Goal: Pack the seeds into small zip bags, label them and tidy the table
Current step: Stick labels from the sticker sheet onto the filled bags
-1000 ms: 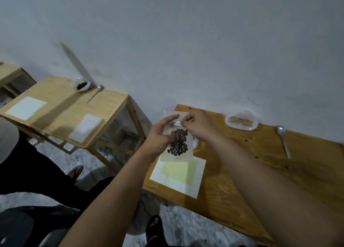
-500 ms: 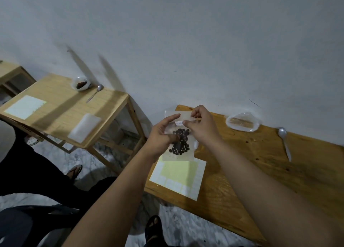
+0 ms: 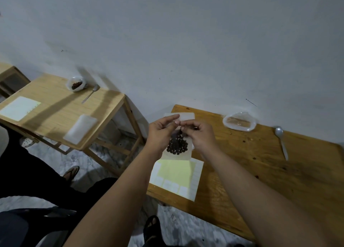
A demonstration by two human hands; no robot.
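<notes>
Your zip bag [image 3: 178, 155] hangs upright, long axis running from the mouth at your fingertips down to the bottom edge nearest you; it is small and clear, with dark round seeds [image 3: 176, 146] heaped in its lower half; you hold it above the table [image 3: 260, 165], over the yellow label sheet [image 3: 176, 178]; your left hand [image 3: 161, 134] and right hand [image 3: 200, 137] meet at its top, both pinching it.
</notes>
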